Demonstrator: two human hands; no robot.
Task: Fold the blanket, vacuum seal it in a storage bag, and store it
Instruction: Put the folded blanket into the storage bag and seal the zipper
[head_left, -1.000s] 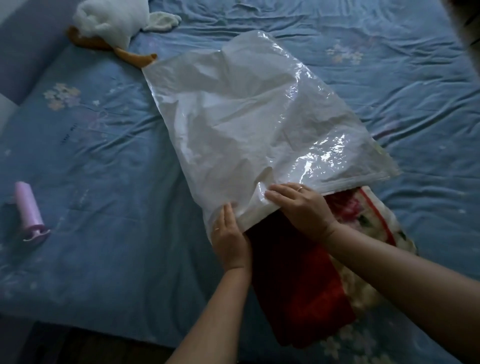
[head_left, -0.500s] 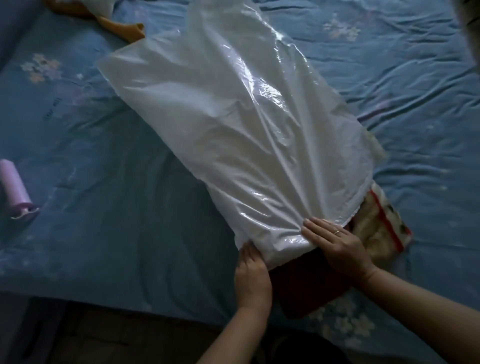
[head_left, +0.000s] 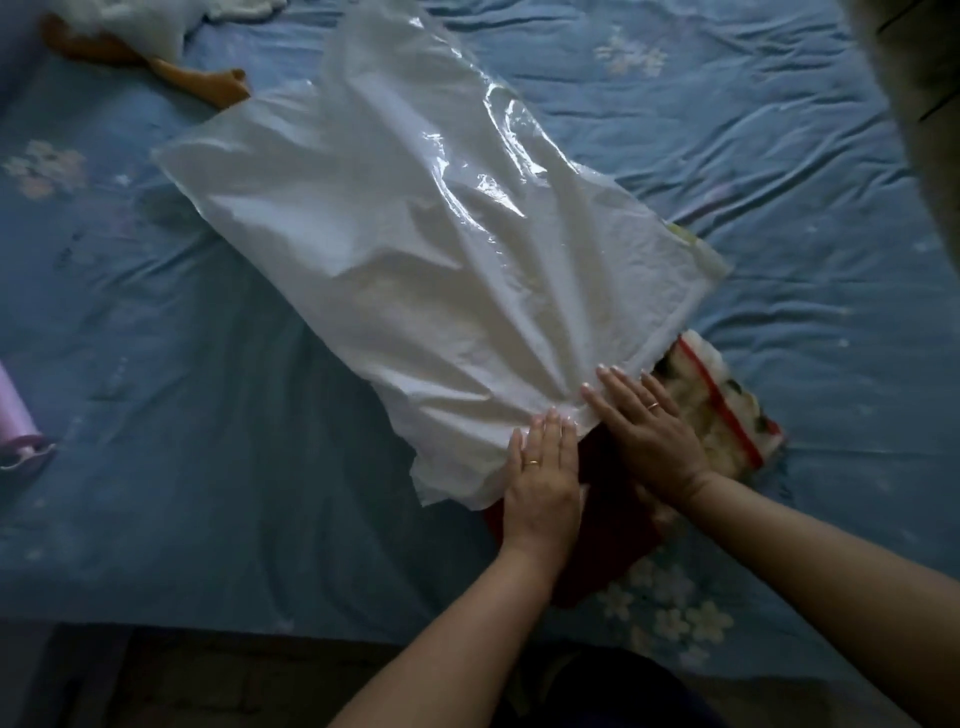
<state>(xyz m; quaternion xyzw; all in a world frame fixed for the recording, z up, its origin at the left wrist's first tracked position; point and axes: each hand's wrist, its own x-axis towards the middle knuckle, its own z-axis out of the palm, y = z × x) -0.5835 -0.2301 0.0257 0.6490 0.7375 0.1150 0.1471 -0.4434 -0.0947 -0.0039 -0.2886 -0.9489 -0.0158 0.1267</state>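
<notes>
1. The bed sheet is spread under everything (blue, heavily creased).
2. The storage bag is laid across the middle. Its closed end is at 11 o'clock and its mouth at 5 o'clock.
3. The blanket is mostly sheathed in the bag. A red fold and a patterned corner are left protruding from the mouth at 5 o'clock.
4. The left hand and right hand are laid side by side on the mouth's edge, fingers straight and flat. Nothing is grasped.
5. A lilac pump is seen at 9 o'clock, well apart.
6. Risk: the patterned corner could be caught in the seal if the mouth is closed before it is tucked in. The thin film, gathered into pleats at the fingertips, could be torn by hard pulling.
7. Compared with a second ago, far less red blanket is exposed, and the fingers, then curled on the bag's edge, are now flattened.
</notes>
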